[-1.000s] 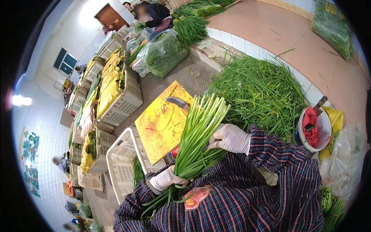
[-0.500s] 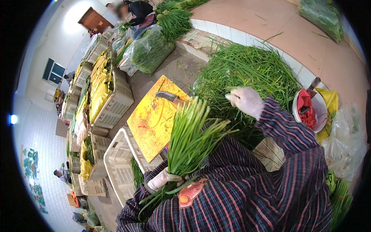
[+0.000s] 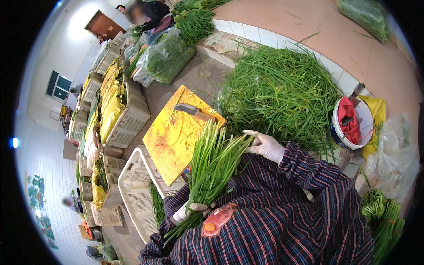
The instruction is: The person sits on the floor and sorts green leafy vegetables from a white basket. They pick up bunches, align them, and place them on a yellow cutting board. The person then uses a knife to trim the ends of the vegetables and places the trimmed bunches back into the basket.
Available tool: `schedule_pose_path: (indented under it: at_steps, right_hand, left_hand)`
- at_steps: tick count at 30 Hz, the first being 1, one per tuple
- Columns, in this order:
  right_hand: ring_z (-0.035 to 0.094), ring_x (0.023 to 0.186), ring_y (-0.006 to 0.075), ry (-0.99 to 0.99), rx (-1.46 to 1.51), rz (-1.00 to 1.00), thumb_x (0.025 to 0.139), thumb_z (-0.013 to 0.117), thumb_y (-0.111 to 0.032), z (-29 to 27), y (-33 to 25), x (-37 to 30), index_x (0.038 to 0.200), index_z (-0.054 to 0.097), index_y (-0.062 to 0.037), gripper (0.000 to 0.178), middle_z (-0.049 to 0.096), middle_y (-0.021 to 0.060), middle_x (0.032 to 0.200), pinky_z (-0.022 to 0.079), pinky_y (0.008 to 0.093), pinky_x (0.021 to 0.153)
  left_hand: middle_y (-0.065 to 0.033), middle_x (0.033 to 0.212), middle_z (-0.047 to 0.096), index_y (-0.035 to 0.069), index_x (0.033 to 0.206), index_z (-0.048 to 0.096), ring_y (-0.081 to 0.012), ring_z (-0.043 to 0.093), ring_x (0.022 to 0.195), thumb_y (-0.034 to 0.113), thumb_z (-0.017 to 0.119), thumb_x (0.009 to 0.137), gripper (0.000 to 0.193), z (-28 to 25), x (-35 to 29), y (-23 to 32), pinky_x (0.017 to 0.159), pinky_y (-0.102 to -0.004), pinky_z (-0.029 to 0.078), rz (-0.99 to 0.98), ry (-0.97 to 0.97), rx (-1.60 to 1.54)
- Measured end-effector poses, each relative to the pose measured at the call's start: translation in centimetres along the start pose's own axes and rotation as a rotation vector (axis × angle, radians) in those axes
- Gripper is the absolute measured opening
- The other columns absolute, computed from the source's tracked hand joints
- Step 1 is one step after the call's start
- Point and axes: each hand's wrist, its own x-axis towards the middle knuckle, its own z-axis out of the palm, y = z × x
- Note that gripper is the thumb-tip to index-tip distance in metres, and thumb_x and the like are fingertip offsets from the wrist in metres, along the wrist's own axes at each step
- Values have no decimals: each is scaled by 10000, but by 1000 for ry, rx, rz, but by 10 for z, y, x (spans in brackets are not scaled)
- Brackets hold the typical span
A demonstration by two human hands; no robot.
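Observation:
A bunch of garlic chives (image 3: 212, 161) leans over my lap, its pale cut ends fanned up and to the right. My left hand (image 3: 190, 211), in a whitish glove, is closed around the leafy lower part. At the bunch's right edge my gloved right hand (image 3: 267, 148) has its thumb and fingers apart, close around the tips of a few stalks. Beyond the bunch lies a yellow cutting board (image 3: 170, 137), with a curved knife (image 3: 194, 111) on its far part. A large heap of loose chives (image 3: 282, 92) spreads ahead, to the right.
A white plastic crate (image 3: 132, 176) stands by my left arm. At right are a white bucket (image 3: 364, 126) with red material inside, clear plastic bags (image 3: 393, 154) and tied chive bundles (image 3: 386, 225). Stacked crates (image 3: 130, 123) line the left; a person (image 3: 157, 17) sits far off.
My right hand has come down and left from the loose heap to the stalk ends, its fingers spreading. My left hand still holds the bunch, which has shifted slightly left and down.

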Motion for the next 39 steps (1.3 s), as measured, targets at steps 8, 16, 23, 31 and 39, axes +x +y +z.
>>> schedule_pose_path:
  at_steps: [8,16,23,31,39]
  right_hand:
    - [566,794,68,-144,330,-69,800,690,-73,4,8,20,1290,458,-45,543,631,13,968,478,222,694]
    - [550,755,86,-173,-107,-154,810,652,-26,-5,32,14,1253,522,-74,465,590,-9,781,467,246,764]
    - [592,637,128,150,174,-119,803,652,-26,3,36,25,904,671,-20,102,658,69,734,481,261,599]
    - [623,774,255,228,-979,45,882,552,-336,-91,-12,31,1011,606,-59,310,644,120,846,514,358,765]
    - [614,863,188,-52,-260,-73,817,680,-159,-22,40,23,1051,630,-24,275,662,94,974,488,307,828]
  left_hand:
    - [-78,992,564,16,1125,499,-103,487,659,95,588,777,368,2,14,-7,614,-235,425,-13,-19,-21]
    - [-81,989,560,12,1123,497,-105,483,655,96,594,776,370,2,24,-8,607,-237,422,-27,-52,-27]
    - [-83,986,557,9,1122,496,-107,480,651,96,600,776,371,1,26,-8,601,-238,419,-35,-60,-33]
    - [-86,983,554,5,1120,495,-109,476,646,97,606,776,373,-1,13,-12,595,-240,416,-54,-52,-75]
    - [-89,980,550,1,1118,494,-111,472,641,97,612,775,375,-9,8,-18,588,-242,412,-69,-73,-102]
